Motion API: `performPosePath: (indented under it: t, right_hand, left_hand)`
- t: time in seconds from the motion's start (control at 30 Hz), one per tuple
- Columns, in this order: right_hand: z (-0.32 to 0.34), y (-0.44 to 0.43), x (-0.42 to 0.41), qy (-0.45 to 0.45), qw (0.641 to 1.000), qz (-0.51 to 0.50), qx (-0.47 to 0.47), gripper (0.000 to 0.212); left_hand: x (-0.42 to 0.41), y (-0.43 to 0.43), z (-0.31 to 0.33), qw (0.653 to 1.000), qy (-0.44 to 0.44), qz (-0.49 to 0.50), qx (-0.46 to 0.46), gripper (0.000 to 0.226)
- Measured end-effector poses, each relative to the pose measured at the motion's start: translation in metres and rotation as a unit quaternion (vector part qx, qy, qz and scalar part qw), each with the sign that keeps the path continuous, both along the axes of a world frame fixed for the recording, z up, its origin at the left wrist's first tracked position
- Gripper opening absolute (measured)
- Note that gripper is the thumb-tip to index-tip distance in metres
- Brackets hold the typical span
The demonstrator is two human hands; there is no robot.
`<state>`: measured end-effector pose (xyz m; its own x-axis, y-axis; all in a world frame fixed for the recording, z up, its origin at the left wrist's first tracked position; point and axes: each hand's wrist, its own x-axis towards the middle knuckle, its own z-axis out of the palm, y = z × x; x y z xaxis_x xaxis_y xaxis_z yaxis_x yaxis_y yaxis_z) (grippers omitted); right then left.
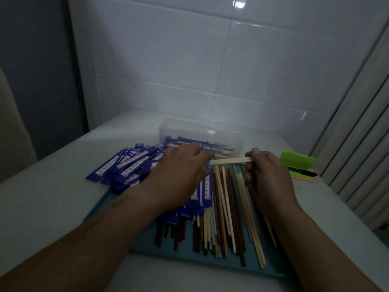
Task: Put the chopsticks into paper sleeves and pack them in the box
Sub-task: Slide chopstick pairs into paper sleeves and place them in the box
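A pale wooden chopstick [231, 160] is pinched in the curled fingers of the right hand [267, 175]. It is held level above the loose pile, with its long axis running from side to side and its free end pointed at the left hand [179, 171]. The left hand is laid flat, fingers stretched out and relaxed, over blue paper sleeves [126, 165]; nothing is seen to be gripped in it, and a ring [180, 148] is worn on one finger. More sleeves are spread to the left of that hand, slanted across the worktop [52, 186]. Beneath and between the hands, loose chopsticks [227, 207], pale and dark brown, are laid on a teal tray [210, 262], their long axes directed away from the person. Just beyond the fingertips, a clear plastic box [202, 128] is seen, with sleeved chopsticks laid along its length. To the right of the right hand, a green case [299, 160] and a black pen [303, 172] are found.
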<state>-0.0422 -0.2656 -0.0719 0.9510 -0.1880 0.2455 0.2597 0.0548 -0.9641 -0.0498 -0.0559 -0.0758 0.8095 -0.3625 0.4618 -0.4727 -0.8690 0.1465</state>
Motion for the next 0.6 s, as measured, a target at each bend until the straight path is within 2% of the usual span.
performPosePath:
  t: [0.17, 0.43, 0.6]
  right_hand:
    - [-0.0040, -0.0026, 0.0063, 0.012, 0.997, 0.034, 0.070, 0.025]
    - [-0.0043, -0.0037, 0.0096, 0.008, 0.997, 0.035, 0.073, 0.016]
    - [-0.0053, -0.0051, 0.0089, -0.012, 0.999, 0.026, 0.028, 0.017]
  left_hand:
    - [0.0034, 0.0017, -0.0059, 1.000, -0.004, 0.012, 0.002, 0.046]
    - [0.0063, 0.0024, -0.0057, 1.000, -0.002, 0.014, 0.005, 0.049]
    - [0.0076, 0.0047, -0.0062, 1.000, 0.000, 0.015, 0.001, 0.050]
